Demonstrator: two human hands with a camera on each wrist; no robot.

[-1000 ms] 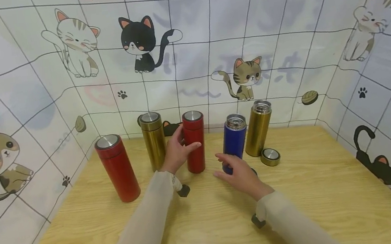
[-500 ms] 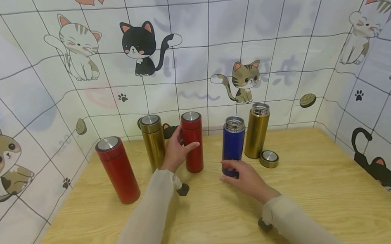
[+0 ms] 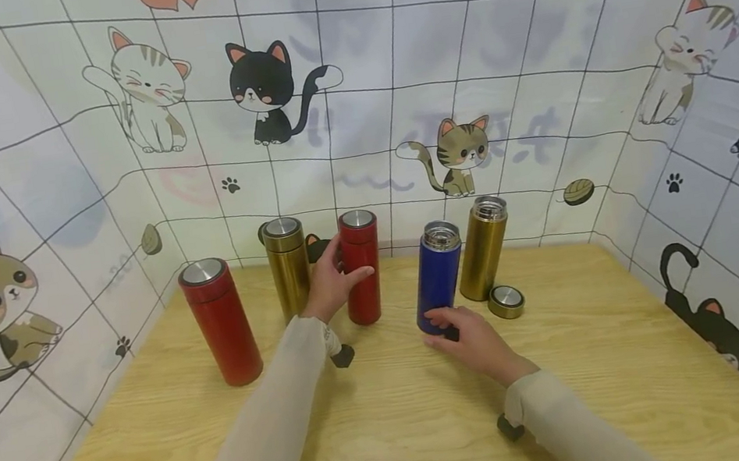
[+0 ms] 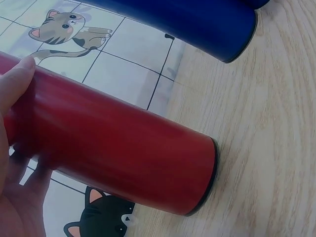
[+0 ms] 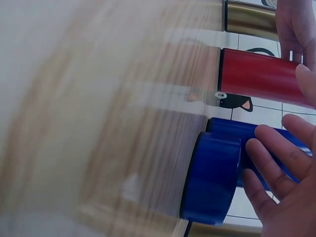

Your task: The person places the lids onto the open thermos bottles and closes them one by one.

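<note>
A red thermos (image 3: 365, 302) with a steel-topped lid stands upright at the back middle of the table. My left hand (image 3: 330, 283) grips its upper part, thumb across the front and fingers behind. To its right is a lidless blue thermos (image 3: 439, 272), its steel mouth showing. Low in front of it, my right hand (image 3: 473, 342) has loosely bent fingers. In the right wrist view, those fingertips (image 5: 253, 148) are right beside a blue lid (image 5: 212, 177) on the table; the hand mostly hides this lid in the head view.
Left of my left hand stand a capped gold thermos (image 3: 289, 273) and another red thermos (image 3: 221, 322). An open gold thermos (image 3: 484, 250) is behind the blue one at right, its gold lid (image 3: 507, 301) on the table. A cat-patterned wall covering (image 3: 359, 106) rises behind.
My right hand has moved right and toward me, lower against the blue thermos. My left hand keeps its hold on the red thermos. The head view has tilted slightly.
</note>
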